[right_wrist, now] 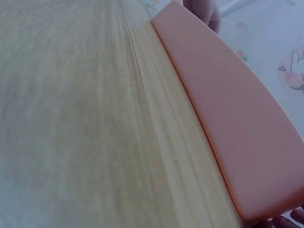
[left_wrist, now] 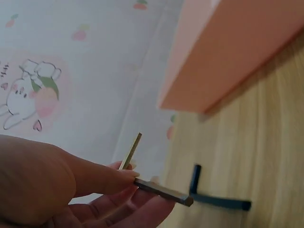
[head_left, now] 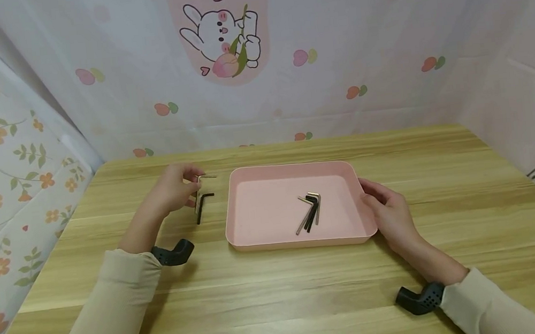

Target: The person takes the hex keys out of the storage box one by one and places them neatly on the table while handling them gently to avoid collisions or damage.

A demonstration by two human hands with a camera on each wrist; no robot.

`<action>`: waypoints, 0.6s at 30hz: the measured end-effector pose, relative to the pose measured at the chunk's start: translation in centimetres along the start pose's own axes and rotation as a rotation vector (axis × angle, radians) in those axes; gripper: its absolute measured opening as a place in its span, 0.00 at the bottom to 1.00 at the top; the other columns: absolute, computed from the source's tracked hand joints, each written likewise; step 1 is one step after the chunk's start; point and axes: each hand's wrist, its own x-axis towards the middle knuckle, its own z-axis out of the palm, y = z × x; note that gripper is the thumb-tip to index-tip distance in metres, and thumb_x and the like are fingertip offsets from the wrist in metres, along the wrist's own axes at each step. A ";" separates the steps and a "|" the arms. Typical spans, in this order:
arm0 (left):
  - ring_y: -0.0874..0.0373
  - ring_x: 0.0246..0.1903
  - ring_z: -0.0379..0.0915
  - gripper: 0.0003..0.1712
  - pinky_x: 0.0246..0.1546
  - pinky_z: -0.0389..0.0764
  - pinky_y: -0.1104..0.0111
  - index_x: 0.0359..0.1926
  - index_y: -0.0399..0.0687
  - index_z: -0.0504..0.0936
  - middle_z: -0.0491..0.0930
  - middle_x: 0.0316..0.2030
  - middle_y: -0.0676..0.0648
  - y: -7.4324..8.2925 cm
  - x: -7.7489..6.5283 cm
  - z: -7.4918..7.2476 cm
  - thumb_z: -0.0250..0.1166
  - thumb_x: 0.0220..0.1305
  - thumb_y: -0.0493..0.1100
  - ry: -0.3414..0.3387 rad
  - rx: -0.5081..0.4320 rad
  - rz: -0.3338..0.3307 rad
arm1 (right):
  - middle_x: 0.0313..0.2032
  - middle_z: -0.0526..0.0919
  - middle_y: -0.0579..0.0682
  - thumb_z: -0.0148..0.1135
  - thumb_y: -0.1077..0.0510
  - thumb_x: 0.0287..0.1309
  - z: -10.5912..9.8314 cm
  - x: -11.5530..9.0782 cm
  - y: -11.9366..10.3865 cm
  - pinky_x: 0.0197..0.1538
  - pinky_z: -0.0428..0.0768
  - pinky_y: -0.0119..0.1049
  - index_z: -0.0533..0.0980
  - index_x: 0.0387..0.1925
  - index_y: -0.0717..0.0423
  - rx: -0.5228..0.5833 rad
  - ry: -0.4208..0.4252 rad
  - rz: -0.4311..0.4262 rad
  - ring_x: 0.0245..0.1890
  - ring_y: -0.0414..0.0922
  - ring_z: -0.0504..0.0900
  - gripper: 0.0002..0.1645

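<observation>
Between thumb and fingers, my left hand pinches a metallic L-shaped hex key with a gold-coloured short arm. Just beside it, a black hex key lies on the table left of the pink tray. My right hand grips the tray's right side, thumb at the rim and fingers round the outer wall. Inside the tray, right of its middle, several hex keys, black and metallic, lie in an overlapping bunch. In the right wrist view only some fingertips show under the tray's corner.
The wood-grain table ends at a printed cloth with a rabbit picture. A flowered cloth hangs along the left side. Each wrist carries a black camera mount, one on the left and one on the right.
</observation>
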 end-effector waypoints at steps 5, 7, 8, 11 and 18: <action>0.53 0.32 0.80 0.19 0.33 0.89 0.64 0.62 0.29 0.74 0.72 0.52 0.31 -1.1 0.5 0.0 0.52 0.74 0.32 -0.002 0.037 -0.030 | 0.69 0.72 0.60 0.50 0.58 0.76 0.1 0.0 -0.1 0.50 0.74 0.11 0.67 0.72 0.59 -0.002 0.002 -0.003 0.52 0.26 0.73 0.28; 0.55 0.30 0.81 0.19 0.32 0.88 0.64 0.62 0.29 0.74 0.73 0.52 0.30 -1.3 0.5 0.0 0.52 0.74 0.32 -0.012 0.049 -0.043 | 0.69 0.72 0.60 0.50 0.58 0.76 0.1 0.0 -0.1 0.50 0.74 0.11 0.67 0.72 0.59 -0.002 0.002 0.000 0.53 0.27 0.73 0.28; 0.55 0.29 0.81 0.19 0.32 0.88 0.65 0.62 0.29 0.74 0.73 0.53 0.30 -1.4 0.6 0.1 0.52 0.74 0.32 -0.017 0.053 -0.053 | 0.69 0.72 0.60 0.50 0.57 0.76 0.1 0.0 -0.1 0.50 0.74 0.11 0.67 0.72 0.59 0.000 0.001 0.001 0.52 0.27 0.73 0.28; 0.56 0.29 0.81 0.19 0.32 0.88 0.65 0.62 0.28 0.74 0.74 0.53 0.30 -1.7 0.7 0.2 0.52 0.74 0.32 -0.028 0.049 -0.076 | 0.69 0.72 0.60 0.50 0.58 0.76 0.1 0.0 -0.1 0.50 0.75 0.12 0.67 0.72 0.59 0.004 0.001 0.004 0.52 0.26 0.73 0.28; 0.56 0.30 0.78 0.20 0.33 0.88 0.66 0.61 0.28 0.75 0.74 0.52 0.32 -2.2 1.0 0.5 0.52 0.72 0.32 -0.052 0.053 -0.108 | 0.68 0.72 0.60 0.50 0.58 0.76 0.1 -0.1 -0.1 0.50 0.75 0.12 0.67 0.72 0.59 0.011 -0.002 -0.003 0.51 0.26 0.74 0.28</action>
